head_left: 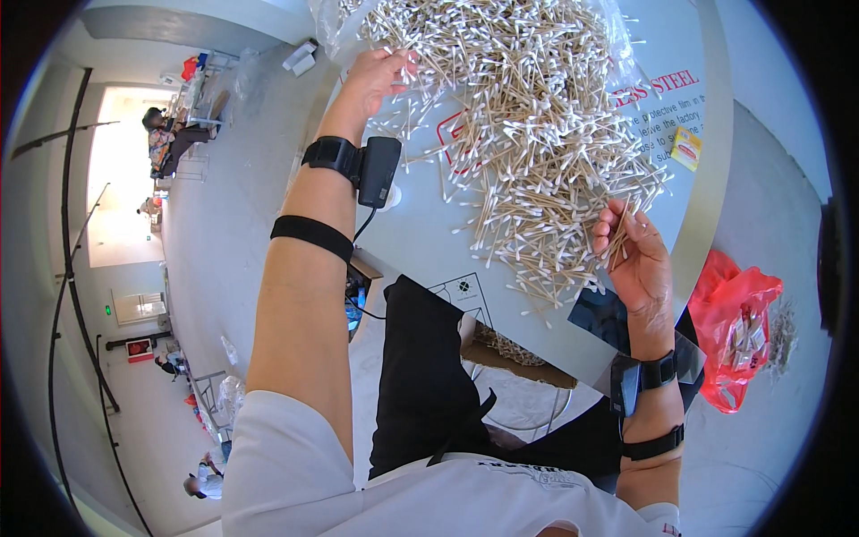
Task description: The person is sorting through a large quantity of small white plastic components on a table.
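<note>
A large loose heap of wooden-stick cotton swabs [555,116] with white tips spreads over the table, pointing every which way. At the heap's far left edge is my left hand [371,80], its fingers bent together round swab ends; what lies inside the grip is partly hidden. My right hand [646,264] is at the heap's near right edge, palm turned up, thumb and fingers closed on a few swabs [619,243]. Both wrists carry black straps with small devices.
Clear plastic sheeting [335,31] lies beside the heap on the grey table [555,345]. Near the right edge are a small yellow packet [686,148] and a dark flat panel [599,318]. A red plastic bag [729,331] hangs at right; an open cardboard box [510,358] sits below. People work far left.
</note>
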Demonstrator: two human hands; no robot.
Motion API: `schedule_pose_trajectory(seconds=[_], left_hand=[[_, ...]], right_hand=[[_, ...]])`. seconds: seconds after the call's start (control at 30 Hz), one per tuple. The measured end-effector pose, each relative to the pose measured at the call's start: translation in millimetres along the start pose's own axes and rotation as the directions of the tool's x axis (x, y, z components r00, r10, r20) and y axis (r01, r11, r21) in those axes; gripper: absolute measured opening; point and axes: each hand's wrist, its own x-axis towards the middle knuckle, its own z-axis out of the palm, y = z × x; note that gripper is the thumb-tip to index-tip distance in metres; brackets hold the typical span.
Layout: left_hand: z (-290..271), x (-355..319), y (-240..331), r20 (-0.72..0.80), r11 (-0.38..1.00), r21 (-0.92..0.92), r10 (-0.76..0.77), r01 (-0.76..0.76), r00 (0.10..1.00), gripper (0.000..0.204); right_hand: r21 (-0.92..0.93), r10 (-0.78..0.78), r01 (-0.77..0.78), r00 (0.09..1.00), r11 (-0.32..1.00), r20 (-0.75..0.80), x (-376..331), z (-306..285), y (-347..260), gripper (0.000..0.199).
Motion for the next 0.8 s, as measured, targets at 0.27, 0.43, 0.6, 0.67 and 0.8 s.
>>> schedule_pose_trajectory(seconds=[0.27,0.43,0.6,0.67,0.8], left_hand=[[-3,1,-17,-0.162,0.991,0.125,-0.03,0.051,0.986,0.022],[-15,11,-49,-0.195,0.698,0.716,0.193,0.005,0.962,0.008],[-19,28,-84,-0.125,0.594,0.792,0.383,-0.14,0.915,0.008],[-12,31,-86,-0.153,0.553,0.829,0.364,-0.08,0.919,0.01],[-13,27,-80,-0.176,0.507,0.86,0.184,0.06,0.967,0.011]], right_hand=[[0.004,-0.002,0.002,1.0,1.0,0.006,0,-2,0,0.025],[-0.028,-0.013,0.013,1.0,1.0,-0.022,-2,0,-2,0.026],[-0.055,-0.016,0.016,1.0,0.998,-0.001,-2,6,1,0.027],[-0.067,-0.02,0.02,1.0,0.998,0.005,-1,7,2,0.027],[-0.082,-0.009,0.012,0.999,0.997,0.037,0,8,5,0.027]])
